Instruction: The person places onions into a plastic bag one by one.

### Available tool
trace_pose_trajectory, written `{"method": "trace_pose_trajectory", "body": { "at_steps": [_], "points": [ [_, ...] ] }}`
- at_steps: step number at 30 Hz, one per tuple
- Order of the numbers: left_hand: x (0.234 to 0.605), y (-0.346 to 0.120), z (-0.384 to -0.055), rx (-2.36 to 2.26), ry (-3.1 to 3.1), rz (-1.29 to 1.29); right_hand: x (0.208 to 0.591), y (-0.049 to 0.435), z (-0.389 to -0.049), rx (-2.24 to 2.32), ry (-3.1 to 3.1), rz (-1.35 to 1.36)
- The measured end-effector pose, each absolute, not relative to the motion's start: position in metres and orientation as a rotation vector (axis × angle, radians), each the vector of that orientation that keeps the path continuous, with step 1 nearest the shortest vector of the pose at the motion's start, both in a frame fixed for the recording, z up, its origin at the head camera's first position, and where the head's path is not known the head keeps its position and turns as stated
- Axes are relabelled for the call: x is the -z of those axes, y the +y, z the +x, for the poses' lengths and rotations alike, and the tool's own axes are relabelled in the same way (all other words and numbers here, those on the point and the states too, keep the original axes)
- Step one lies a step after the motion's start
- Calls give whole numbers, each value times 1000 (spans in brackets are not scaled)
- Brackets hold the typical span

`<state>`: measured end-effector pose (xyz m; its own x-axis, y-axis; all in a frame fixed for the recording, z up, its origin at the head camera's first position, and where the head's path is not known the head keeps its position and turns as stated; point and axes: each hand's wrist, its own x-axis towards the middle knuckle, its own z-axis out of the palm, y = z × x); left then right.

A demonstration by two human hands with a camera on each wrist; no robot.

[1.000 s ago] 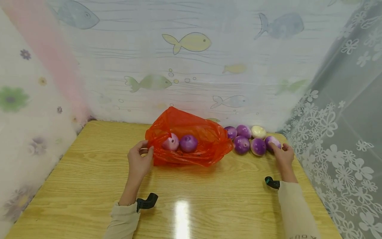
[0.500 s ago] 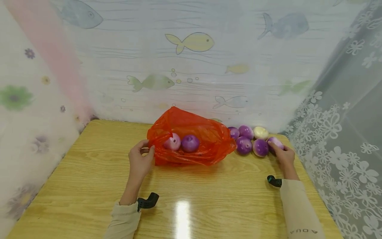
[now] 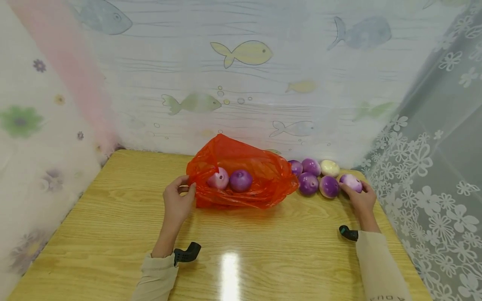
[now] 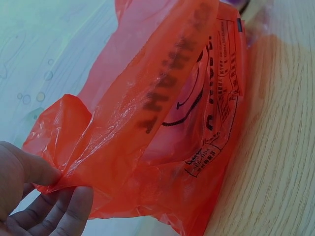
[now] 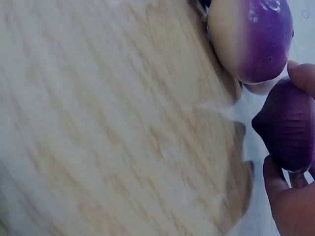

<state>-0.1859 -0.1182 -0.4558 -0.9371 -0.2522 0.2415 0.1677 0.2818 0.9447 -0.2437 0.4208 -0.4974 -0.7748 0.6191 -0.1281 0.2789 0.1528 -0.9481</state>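
Note:
A red plastic bag lies on its side with its mouth facing me, and two purple onions show inside it. My left hand pinches the left edge of the bag's mouth; in the left wrist view, thumb and fingers hold a gathered fold of the red film. At the right end of the onion group, my right hand grips a purple-and-white onion between thumb and fingers. The right wrist view shows this onion's pointed tip turned away from the palm.
Several more purple onions and one pale yellow onion stand close together right of the bag, near the back edge of the wooden table. A fish-patterned curtain hangs directly behind. A lace curtain borders the right side.
My right hand has closed its grip on the rightmost onion and moved it slightly right, apart from its neighbour. The left hand still holds the bag in place.

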Motion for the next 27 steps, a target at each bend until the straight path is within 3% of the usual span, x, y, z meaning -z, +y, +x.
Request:
{"method": "trace_pose_trajectory", "body": {
  "at_steps": [12,27],
  "points": [
    [454,-118,-185,1711,-2224,109,489,413,-237,-1518,-2076,-734],
    [452,-119,-184,1715,-2208,98,459,383,-226,-1798,-1836,-483]
  ]
}}
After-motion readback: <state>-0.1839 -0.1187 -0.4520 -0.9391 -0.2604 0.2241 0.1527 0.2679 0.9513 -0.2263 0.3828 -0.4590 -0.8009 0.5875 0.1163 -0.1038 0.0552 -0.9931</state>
